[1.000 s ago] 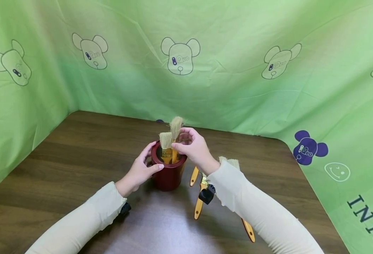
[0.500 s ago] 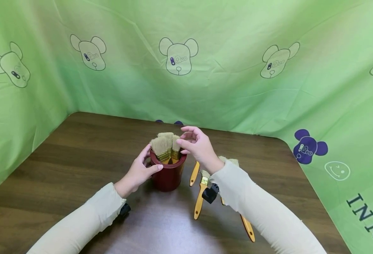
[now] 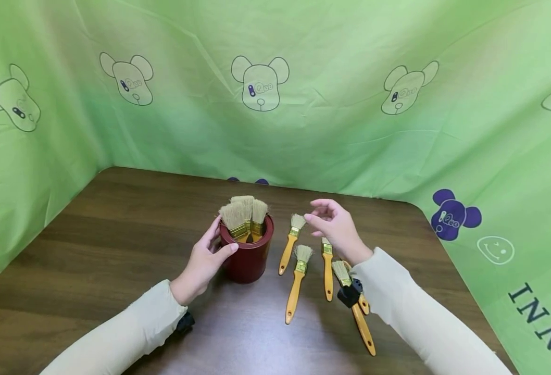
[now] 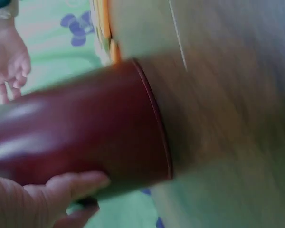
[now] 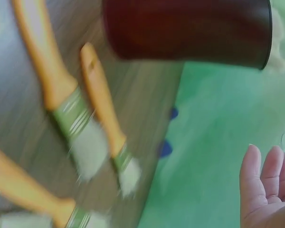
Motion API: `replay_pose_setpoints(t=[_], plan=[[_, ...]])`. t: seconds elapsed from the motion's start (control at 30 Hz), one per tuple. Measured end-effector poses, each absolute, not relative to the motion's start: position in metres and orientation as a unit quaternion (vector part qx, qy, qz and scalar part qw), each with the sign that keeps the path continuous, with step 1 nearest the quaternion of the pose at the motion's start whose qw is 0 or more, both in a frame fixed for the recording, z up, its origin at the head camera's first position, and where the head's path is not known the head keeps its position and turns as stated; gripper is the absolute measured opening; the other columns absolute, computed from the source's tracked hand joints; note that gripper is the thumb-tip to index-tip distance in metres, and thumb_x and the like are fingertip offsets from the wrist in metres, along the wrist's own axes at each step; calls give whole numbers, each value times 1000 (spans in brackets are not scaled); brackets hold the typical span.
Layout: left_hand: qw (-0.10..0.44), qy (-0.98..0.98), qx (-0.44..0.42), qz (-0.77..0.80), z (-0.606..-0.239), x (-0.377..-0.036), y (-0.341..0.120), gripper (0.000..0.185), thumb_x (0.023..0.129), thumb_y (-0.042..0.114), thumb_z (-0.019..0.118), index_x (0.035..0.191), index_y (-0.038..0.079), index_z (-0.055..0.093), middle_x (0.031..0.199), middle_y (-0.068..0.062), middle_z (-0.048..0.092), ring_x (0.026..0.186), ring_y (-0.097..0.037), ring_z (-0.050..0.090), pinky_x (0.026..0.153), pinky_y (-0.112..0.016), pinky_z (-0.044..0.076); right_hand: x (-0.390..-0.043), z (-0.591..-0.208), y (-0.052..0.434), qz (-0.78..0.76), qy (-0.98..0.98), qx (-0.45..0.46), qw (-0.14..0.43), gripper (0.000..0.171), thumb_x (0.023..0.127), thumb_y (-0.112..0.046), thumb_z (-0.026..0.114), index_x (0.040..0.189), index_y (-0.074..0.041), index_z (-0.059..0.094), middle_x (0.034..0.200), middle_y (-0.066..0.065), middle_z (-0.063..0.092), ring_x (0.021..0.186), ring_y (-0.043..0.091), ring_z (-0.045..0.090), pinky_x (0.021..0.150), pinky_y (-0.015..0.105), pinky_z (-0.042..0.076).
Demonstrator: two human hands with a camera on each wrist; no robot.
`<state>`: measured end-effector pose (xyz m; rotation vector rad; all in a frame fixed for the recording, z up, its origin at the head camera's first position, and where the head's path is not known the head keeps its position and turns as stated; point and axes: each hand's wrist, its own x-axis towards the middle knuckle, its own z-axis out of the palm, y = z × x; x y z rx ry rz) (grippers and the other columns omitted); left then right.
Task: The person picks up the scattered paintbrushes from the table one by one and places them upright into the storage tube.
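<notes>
A dark red cylindrical pot (image 3: 247, 263) stands on the table with several paintbrushes (image 3: 234, 216) in it, bristles up. My left hand (image 3: 202, 265) grips the pot's side, thumb near the rim; in the left wrist view the thumb lies along the red wall (image 4: 99, 123). To the right, my right hand (image 3: 334, 226) is held above the table, holding nothing, fingers loosely bent. Its fingertips are nearest a small paintbrush (image 3: 290, 245) with an orange handle. A larger paintbrush (image 3: 296, 291) lies in front of that one. In the right wrist view several fingers (image 5: 251, 180) show, apart from the brushes.
Another paintbrush (image 3: 328, 276) lies below the right hand. Further right, paintbrushes (image 3: 363, 330) overlap, partly hidden by the wrist camera (image 3: 349, 294). A green printed cloth (image 3: 261, 135) stands round the wooden table (image 3: 153, 208) at the back and sides.
My right hand lowered a paintbrush into the pot, let it go, and moved right over the loose brushes. The left hand stays on the pot.
</notes>
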<state>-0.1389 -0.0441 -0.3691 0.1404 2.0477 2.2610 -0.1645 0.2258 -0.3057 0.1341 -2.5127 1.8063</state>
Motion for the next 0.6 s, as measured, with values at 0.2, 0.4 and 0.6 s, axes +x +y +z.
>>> replay_pose_setpoints(t=[0.2, 0.4, 0.6], plan=[[40, 649, 22, 759, -361, -127, -38, 70, 91, 2, 57, 152, 9, 24, 152, -18, 30, 132, -34, 38, 100, -45, 39, -157, -316, 261, 488, -873, 25, -1, 44, 89, -14, 67, 124, 6, 50, 102, 12, 55, 77, 10, 56, 64, 27, 54], [44, 650, 35, 758, -355, -120, -35, 77, 89, 3, 61, 153, 7, 18, 153, -21, 25, 139, -35, 28, 107, -48, 29, -150, -331, 308, 327, -940, 51, -85, 54, 88, -29, 69, 122, 10, 53, 99, 16, 58, 73, 18, 55, 61, 32, 48], [-14, 647, -1, 762, -356, -115, -27, 75, 87, 5, 65, 150, 1, 25, 152, -20, 27, 140, -35, 24, 109, -47, 26, -142, -347, 339, 272, -949, -27, -159, 60, 87, -32, 69, 122, 13, 50, 86, 14, 58, 62, 18, 49, 50, 31, 43]])
